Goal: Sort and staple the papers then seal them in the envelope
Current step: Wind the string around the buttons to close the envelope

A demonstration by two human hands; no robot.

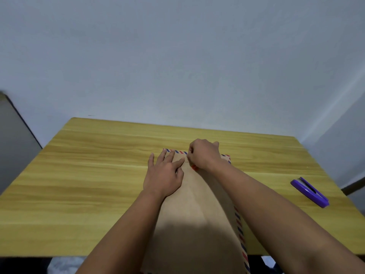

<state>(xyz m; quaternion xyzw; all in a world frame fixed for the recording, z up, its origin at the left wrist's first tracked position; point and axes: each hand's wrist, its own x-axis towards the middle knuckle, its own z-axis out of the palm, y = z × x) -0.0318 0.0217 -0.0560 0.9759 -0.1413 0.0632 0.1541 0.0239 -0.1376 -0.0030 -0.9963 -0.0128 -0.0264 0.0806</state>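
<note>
Envelope (197,204) lay flat mid-worktop (98,175), long axis 6 to 12 o'clock, near end overhanging front edge. Left hand (164,175) was open, palm down, pinning envelope top-left. Right hand (204,154) was curled at flap, at 12 o'clock end, grip pinching something small near red closure button (194,167); what exactly, cannot tell. Purple stapler (310,191) idle at 3 o'clock. Papers not visible, presumably inside. Envelope looked light, thin, creasable; better held flat by edges.

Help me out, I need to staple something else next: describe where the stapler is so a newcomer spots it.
Start at the wooden table and go to its right edge, clear of the brown envelope. The stapler lies there alone, the only purple thing in sight.
</note>
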